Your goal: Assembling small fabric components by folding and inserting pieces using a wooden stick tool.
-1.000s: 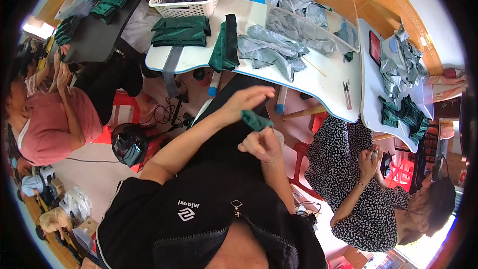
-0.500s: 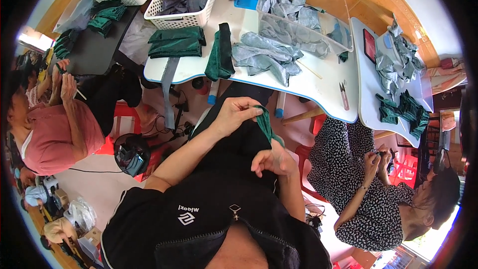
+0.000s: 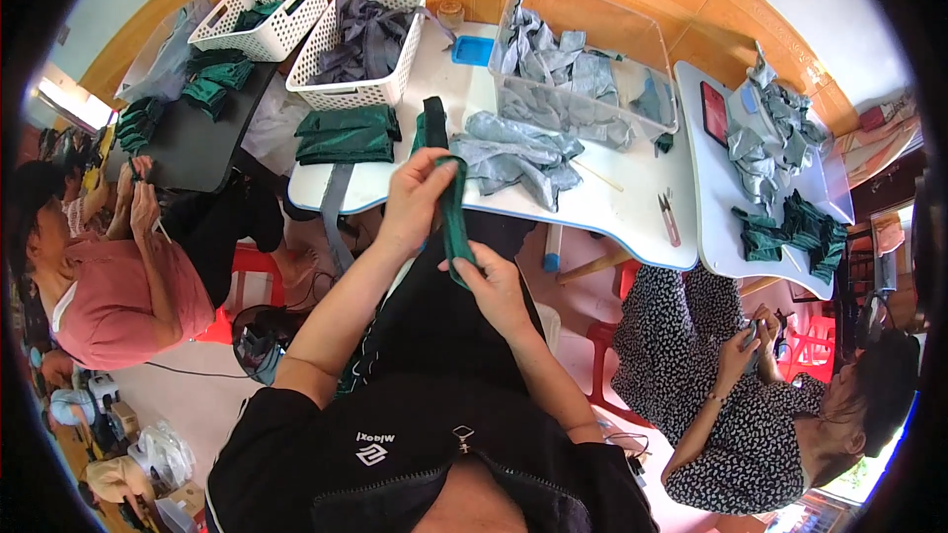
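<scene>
My left hand (image 3: 415, 199) pinches the upper end of a narrow dark green velvety fabric strip (image 3: 453, 219) between thumb and fingers, over the near edge of the white table (image 3: 632, 199). Lower and to the right, my right hand (image 3: 497, 288) has its thumb and fingers closed on the strip's lower end. The strip runs nearly upright between the two hands. Just beyond my left hand lies a folded dark green piece (image 3: 434, 123), partly covered by it. A folded green fabric stack (image 3: 348, 134) lies to the left, and crumpled grey fabric (image 3: 518, 160) to the right.
White baskets (image 3: 360, 95) and a clear bin (image 3: 642, 120) with grey cloth stand at the back. Thread snips (image 3: 670, 221) and a thin stick (image 3: 598, 176) lie on the right. One person (image 3: 133, 296) sits left, another (image 3: 736, 415) right, both handling small pieces.
Both hands have moved forward to the table edge with the strip. My right hand's spread fingers have closed on its lower end. The view has shifted, so the table appears lower.
</scene>
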{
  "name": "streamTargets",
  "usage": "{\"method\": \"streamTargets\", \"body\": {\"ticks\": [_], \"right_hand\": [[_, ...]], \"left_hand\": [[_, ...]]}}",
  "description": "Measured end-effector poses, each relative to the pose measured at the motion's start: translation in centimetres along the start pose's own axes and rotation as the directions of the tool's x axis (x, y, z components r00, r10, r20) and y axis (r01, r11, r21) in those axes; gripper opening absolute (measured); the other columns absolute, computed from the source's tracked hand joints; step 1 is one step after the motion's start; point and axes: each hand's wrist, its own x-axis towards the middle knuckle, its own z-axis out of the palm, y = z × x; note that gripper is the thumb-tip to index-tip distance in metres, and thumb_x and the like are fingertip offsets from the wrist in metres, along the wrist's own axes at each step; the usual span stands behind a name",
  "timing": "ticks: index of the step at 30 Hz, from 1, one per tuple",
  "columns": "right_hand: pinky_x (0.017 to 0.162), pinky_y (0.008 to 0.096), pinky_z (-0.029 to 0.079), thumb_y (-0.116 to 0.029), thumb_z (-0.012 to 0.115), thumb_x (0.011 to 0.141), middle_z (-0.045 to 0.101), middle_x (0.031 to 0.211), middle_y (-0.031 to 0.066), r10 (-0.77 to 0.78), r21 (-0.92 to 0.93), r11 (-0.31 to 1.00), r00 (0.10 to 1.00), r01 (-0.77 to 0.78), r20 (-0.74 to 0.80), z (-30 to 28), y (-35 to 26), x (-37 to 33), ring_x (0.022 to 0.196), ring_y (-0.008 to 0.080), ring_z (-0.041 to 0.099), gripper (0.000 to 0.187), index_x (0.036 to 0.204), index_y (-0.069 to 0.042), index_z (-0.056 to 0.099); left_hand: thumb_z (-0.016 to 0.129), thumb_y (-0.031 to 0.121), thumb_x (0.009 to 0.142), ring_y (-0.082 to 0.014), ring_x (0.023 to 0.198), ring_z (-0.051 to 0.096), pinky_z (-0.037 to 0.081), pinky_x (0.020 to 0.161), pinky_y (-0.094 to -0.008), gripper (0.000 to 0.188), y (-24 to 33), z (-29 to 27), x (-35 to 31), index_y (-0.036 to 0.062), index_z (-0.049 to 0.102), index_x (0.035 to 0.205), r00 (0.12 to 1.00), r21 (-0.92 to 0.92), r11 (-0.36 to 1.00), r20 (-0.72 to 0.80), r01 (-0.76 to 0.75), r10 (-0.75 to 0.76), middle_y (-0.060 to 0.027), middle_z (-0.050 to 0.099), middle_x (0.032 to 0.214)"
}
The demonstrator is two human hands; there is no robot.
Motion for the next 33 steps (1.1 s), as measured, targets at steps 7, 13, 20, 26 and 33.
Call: {"method": "streamTargets", "body": {"ticks": [7, 13, 20, 26, 33], "right_hand": [[0.121, 0.0525, 0.064, -0.023, 0.093, 0.117, 0.092, 0.151, 0.017, -0.481, -0.677, 0.69, 0.861, 0.257, -0.163, -6.1, -5.5, 14.1, 0.137, 0.0422, 0.083, 0.037, 0.151, -0.009, 0.092], [0.113, 0.0526, 0.061, -0.017, 0.096, 0.111, 0.092, 0.136, 0.0113, -0.692, -0.876, 0.4, 0.716, 0.271, -0.094, -9.2, -5.2, 23.2, 0.127, 0.0377, 0.081, 0.031, 0.14, -0.009, 0.094], [0.09, 0.032, 0.057, -0.017, 0.089, 0.124, 0.085, 0.11, 0.0036, -0.253, -0.394, 0.919, 0.817, 0.035, -0.518, -9.9, -9.9, 21.8, 0.1, 0.0127, 0.075, 0.02, 0.139, -0.004, 0.092], [0.092, 0.0261, 0.058, -0.007, 0.09, 0.123, 0.086, 0.12, 0.0024, -0.088, 0.226, 0.959, 0.936, 0.172, -0.34, -4.4, -10.7, 16.7, 0.103, 0.0071, 0.077, 0.024, 0.144, 0.002, 0.085], [0.083, 0.0282, 0.062, -0.012, 0.098, 0.117, 0.088, 0.108, 0.0013, -0.179, -0.23, 0.97, 0.872, 0.078, -0.456, -5.4, -8.7, 10.2, 0.093, 0.0073, 0.078, 0.03, 0.143, 0.001, 0.09]], "left_hand": [[0.085, 0.021, 0.127, -0.0122, 0.096, 0.079, 0.063, 0.086, -0.0336, 0.026, 2.3, -6.2, 15.8, 0.0006, 0.087, 0.144, 0.951, 0.465, 0.856, -0.088, -0.224, 0.297, -0.0054, 0.089, 0.115], [0.09, 0.025, 0.122, -0.0428, 0.121, 0.081, 0.065, 0.11, -0.0524, 0.052, 3.8, -7.6, 19.2, -0.0021, 0.079, 0.164, 0.828, 0.812, 0.43, 0.11, -0.394, 0.55, -0.0268, 0.083, 0.138], [0.093, 0.021, 0.12, -0.0342, 0.131, 0.082, 0.063, 0.118, -0.0447, 0.044, 4.5, -2.6, 10.5, -0.0017, 0.085, 0.157, 0.94, 0.629, 0.702, 0.16, -0.333, 0.301, -0.0194, 0.082, 0.148], [0.092, 0.024, 0.125, -0.0114, 0.111, 0.081, 0.065, 0.097, -0.0331, 0.029, 2.4, 2.5, 8.1, -0.0035, 0.095, 0.133, 0.991, -0.019, 1.0, 0.133, -0.005, 0.008, -0.0057, 0.093, 0.121], [0.093, 0.023, 0.124, -0.0055, 0.093, 0.068, 0.056, 0.081, -0.0309, 0.03, 3.8, 5.2, 3.6, -0.0023, 0.09, 0.109, 0.994, 0.117, 0.992, 0.105, -0.038, 0.025, 0.0029, 0.081, 0.098]]}}
